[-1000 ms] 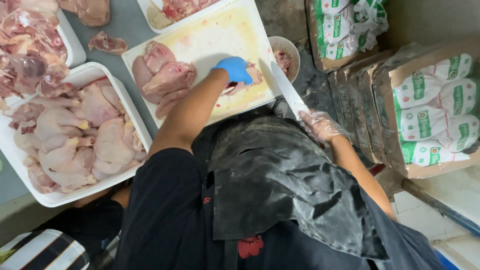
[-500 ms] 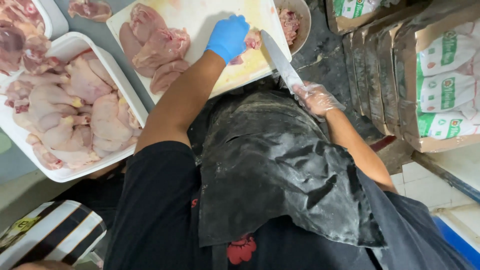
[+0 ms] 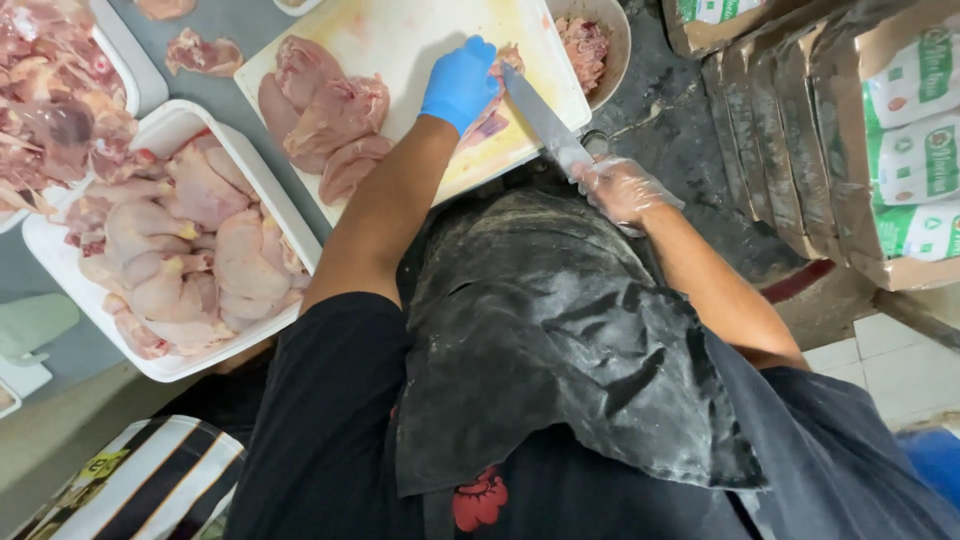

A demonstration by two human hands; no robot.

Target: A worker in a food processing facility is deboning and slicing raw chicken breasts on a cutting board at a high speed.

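The left hand [image 3: 460, 85], in a blue glove, presses down on a piece of raw chicken [image 3: 495, 105] on the cutting board [image 3: 400, 40]. The right hand [image 3: 622, 188], in a clear glove, is closed around the handle of a knife [image 3: 535, 110] whose blade meets that piece. More chicken pieces [image 3: 325, 115] lie at the board's other end. A white tray [image 3: 275, 215] beside the board holds whole raw chicken cuts [image 3: 185, 250]. A small bowl [image 3: 618, 45] beyond the board holds meat scraps [image 3: 580, 35].

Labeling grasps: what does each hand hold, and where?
Right hand: knife, by its handle. Left hand: presses a chicken piece from above.
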